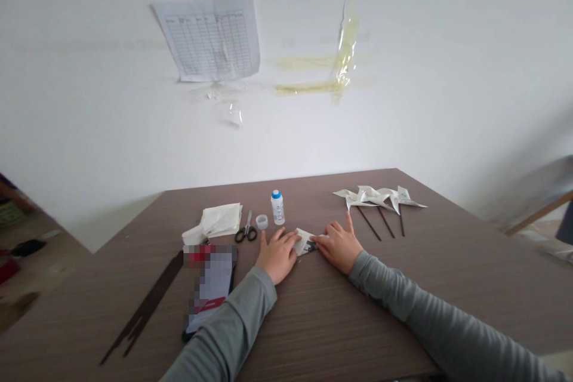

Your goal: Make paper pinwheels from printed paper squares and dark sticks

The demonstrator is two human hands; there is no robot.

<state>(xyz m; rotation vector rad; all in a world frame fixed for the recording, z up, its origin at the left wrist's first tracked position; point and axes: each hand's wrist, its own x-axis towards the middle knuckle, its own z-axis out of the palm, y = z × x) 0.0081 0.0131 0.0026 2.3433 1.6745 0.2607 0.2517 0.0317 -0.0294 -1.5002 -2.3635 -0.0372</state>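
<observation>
Tabletop (340,322), folded paper (305,242) crosswise, between hands (278,255) (339,245)

Long, heather-grey knit sleeves cover both arms. The left sleeve (226,325) and right sleeve (416,295) fall in soft wrinkles and end at the wrists, leaving the left hand (277,255) and right hand (340,245) bare.

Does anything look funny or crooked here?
Yes! The printed grid sheet on the wall looks tilted, not straight. To its right, yellowed strips of old tape are stuck to the wall with nothing held by them, and they look messy.
</observation>
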